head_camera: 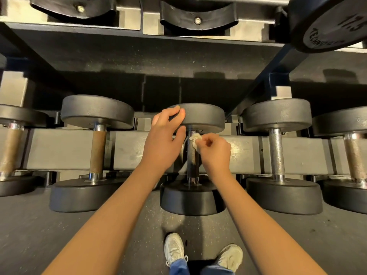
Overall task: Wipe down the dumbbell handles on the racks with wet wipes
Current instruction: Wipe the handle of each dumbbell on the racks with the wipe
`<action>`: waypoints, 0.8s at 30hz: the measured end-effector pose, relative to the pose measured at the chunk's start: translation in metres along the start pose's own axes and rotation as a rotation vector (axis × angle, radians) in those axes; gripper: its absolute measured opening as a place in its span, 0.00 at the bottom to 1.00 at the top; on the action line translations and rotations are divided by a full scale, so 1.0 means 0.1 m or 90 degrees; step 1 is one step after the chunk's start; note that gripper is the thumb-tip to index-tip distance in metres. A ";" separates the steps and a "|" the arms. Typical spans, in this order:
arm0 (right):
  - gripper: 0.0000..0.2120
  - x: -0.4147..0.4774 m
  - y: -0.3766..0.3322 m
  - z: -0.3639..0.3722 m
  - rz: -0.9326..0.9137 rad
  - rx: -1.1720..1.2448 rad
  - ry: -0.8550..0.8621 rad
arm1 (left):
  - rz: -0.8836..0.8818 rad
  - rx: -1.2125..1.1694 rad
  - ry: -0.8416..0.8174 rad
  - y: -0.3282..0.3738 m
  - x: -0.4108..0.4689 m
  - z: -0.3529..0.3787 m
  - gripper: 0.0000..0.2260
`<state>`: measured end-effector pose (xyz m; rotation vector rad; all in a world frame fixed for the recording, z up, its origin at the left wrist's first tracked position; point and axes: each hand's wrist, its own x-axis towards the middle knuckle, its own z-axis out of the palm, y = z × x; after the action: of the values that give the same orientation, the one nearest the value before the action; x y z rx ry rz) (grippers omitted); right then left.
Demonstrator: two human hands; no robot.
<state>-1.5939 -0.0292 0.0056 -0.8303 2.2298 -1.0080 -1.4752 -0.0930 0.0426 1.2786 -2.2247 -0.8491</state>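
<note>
Black rubber heads cap the middle dumbbell [200, 116], which lies across the lower rack beam [129, 149]. The left hand [162, 139] grips its far head, fingers curled over the rim and thumb beneath. The right hand [215, 149] pinches a crumpled white wipe [195, 138] against the top of the handle [192, 159]. Close neighbours flank it: a brown-handled dumbbell [97, 112] on the left, a steel-handled dumbbell [277, 114] on the right. An upper shelf [139, 48] overhangs.

Bare forearms [119, 211], blue trouser legs [178, 267], off-white lace-up mesh trainers [174, 248]
</note>
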 end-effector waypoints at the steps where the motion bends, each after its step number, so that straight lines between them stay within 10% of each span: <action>1: 0.07 -0.03 0.03 0.00 -0.008 0.001 -0.008 | 0.001 0.000 0.004 -0.01 0.00 0.01 0.19; 24: 0.08 -0.34 0.17 -0.26 -0.059 -0.230 -0.318 | -0.037 0.051 -0.040 -0.06 -0.29 -0.06 0.21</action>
<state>-1.5947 0.0162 0.0147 -1.1992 1.9653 -0.3702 -1.4540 -0.0712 0.0407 1.3775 -2.3014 -0.8391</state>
